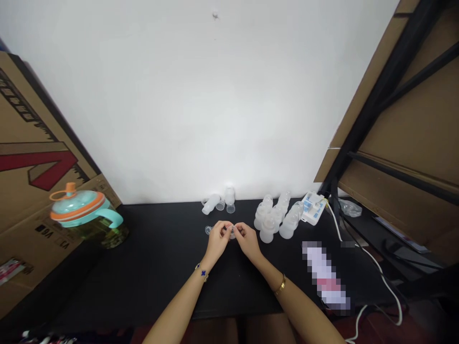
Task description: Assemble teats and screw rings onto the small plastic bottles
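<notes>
My left hand (218, 235) and my right hand (248, 239) meet over the middle of the black table. Between them, both sets of fingertips pinch a small clear plastic piece (232, 232), largely covered by the fingers, so its exact kind is hidden. Just left of my left hand lies a small clear round plastic part (208, 230). Farther back, by the wall, are a frosted plastic bottle lying on its side (211, 204) and another translucent bottle-like piece (230, 198). Several frosted bottles with narrower tops (267, 227) stand in a group to the right of my hands.
A pitcher (86, 217) with a turquoise and orange lid stands at the left, beside a cardboard box (39, 167). On the right are a white and blue box-like item (312, 208), a blurred-out flat object (325, 277), a white cable (380, 267) and a black metal frame (373, 114).
</notes>
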Available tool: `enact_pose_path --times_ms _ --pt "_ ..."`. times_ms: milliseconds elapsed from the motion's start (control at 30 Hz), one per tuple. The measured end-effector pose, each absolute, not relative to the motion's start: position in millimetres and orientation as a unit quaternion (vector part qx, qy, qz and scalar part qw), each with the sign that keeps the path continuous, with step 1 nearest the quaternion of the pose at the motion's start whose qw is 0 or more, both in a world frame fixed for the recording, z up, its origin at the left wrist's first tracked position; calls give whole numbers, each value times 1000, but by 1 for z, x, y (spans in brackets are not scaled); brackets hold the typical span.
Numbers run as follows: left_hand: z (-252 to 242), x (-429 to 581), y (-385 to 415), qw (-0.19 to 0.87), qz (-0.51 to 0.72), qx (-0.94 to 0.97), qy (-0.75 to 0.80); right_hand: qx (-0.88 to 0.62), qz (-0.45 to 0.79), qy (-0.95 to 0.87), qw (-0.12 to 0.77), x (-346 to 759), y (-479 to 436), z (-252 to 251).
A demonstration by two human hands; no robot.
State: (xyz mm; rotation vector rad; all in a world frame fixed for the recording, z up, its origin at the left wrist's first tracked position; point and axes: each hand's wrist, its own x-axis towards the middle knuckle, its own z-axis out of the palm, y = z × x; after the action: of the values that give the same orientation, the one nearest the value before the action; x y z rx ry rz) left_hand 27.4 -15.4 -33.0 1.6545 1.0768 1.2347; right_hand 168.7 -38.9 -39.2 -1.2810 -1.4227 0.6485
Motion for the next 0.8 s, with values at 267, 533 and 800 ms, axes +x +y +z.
enact_pose_path --times_ms 267,533,800 --pt "-32 29 -16 414 499 636 419 -540 278 -597 524 170 -39 -38" --pt "-30 28 -17 418 500 639 410 -538 281 -593 529 170 -41 -34" --pt "-31 28 -16 409 499 643 413 -539 276 -596 528 170 -40 -38"
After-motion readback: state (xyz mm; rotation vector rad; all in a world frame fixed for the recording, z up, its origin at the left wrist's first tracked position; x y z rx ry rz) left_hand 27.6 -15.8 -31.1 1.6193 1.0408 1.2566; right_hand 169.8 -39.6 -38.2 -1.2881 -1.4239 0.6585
